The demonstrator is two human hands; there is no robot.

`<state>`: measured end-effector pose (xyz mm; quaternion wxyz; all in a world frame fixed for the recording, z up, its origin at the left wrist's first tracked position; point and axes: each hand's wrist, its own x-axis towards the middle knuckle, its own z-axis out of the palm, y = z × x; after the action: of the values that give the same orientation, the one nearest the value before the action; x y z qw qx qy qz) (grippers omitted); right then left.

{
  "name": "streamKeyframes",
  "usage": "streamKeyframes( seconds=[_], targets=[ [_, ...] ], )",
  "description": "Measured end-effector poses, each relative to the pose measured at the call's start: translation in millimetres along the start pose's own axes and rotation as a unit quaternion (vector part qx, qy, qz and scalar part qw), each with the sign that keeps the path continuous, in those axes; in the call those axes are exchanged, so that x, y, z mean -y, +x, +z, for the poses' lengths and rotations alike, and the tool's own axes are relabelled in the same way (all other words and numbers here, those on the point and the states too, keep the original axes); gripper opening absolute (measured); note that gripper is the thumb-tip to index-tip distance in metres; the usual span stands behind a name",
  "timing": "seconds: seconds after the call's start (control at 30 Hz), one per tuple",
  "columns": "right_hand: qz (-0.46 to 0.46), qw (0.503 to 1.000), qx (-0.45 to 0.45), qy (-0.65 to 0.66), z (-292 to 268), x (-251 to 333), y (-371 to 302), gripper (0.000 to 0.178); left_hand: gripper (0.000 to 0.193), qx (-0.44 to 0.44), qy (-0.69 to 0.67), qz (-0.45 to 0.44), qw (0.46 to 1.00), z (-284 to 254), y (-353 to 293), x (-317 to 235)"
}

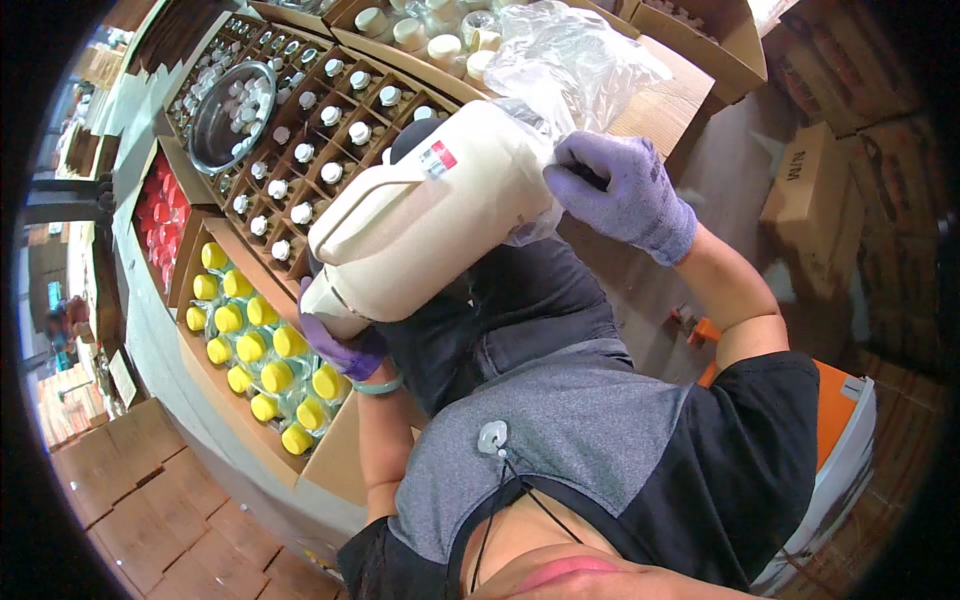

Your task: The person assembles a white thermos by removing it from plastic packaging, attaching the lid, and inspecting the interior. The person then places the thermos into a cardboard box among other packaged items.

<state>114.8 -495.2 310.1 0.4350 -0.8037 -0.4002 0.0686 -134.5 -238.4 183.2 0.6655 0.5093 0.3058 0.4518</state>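
A large beige jug with a long side handle (425, 215), which looks like a thermos jug, lies tilted across my lap. Its narrow top end points to the lower left, and its wide base to the upper right. My left hand (345, 348), in a purple glove, supports the narrow end from below; part of its fingers is hidden behind the jug. By the base, my right hand (622, 190), in a lavender glove, has its fingers curled and pinched on a clear plastic bag (545, 222) that clings around that end. A small red and white label (438, 158) is on the jug's side.
Left of me stands a box of yellow-capped bottles (250, 347). Beyond it are a divided carton of white-capped bottles (331, 172), a bowl of white caps (232, 118) and a box of red items (160, 215). Crumpled plastic film (575, 65) covers an open carton; stacked boxes (815, 195) line the right.
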Motion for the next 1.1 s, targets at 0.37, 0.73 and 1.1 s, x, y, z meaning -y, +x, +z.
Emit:
streamKeyframes(
  seconds=[0.37, 0.73, 1.1],
  targets=[
    [-0.163, 0.976, 0.074, 0.121, 23, 20, 34, 0.013, 0.076, 0.118, 0.163, 0.380, 0.903, 49, -8, -13],
    [-0.277, 0.938, -0.023, 0.206, 47, 15, 25, 0.044, 0.057, 0.192, 0.299, 0.358, 0.863, 86, 45, -8],
    [0.088, 0.885, -0.071, 0.452, 29, -209, 129, 0.027, 0.094, 0.324, 0.229, 0.402, 0.825, 140, 52, -24]
  ],
)
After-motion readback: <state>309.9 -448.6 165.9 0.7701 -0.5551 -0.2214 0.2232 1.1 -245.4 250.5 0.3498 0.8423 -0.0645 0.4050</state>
